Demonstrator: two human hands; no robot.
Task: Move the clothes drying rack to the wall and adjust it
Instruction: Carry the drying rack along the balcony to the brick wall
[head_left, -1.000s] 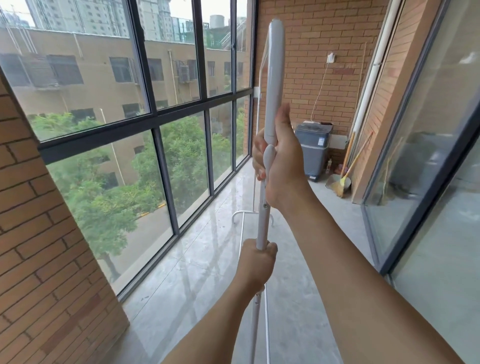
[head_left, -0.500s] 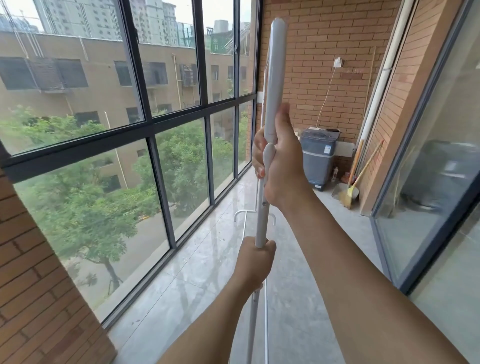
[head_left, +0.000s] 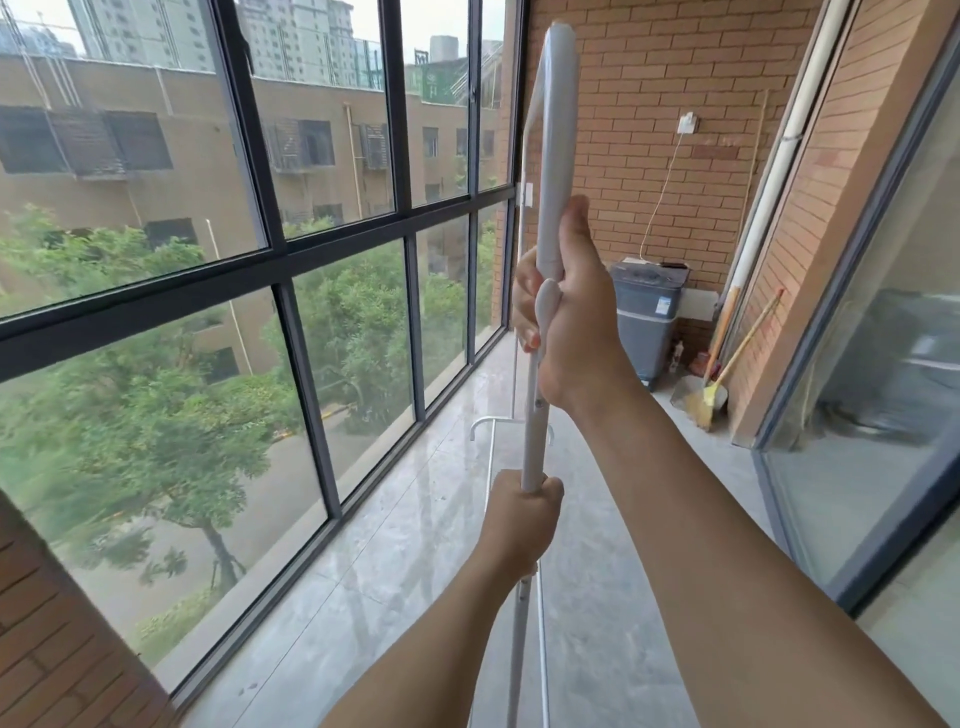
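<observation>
A white clothes drying rack (head_left: 556, 135) stands upright right in front of me on a glazed balcony, seen almost end-on. Its near post runs from the floor past both hands up to a rounded top. My right hand (head_left: 574, 322) wraps around the thick upper tube at a white clip joint. My left hand (head_left: 522, 519) grips the thinner lower tube about an arm's width below. The rack's far post and curved foot (head_left: 480, 423) show behind, near the window. A brick wall (head_left: 654, 104) closes the balcony's far end.
Floor-to-ceiling windows (head_left: 291, 249) line the left side. A grey bin (head_left: 649, 317) stands against the far wall with a cable above it. A broom and dustpan (head_left: 706, 400) lean in the far right corner. A sliding glass door (head_left: 872, 389) runs along the right.
The view has swung left and closer to the windows, so the brick pillar at the left takes up less of the frame. Both hands keep the same grip on the post.
</observation>
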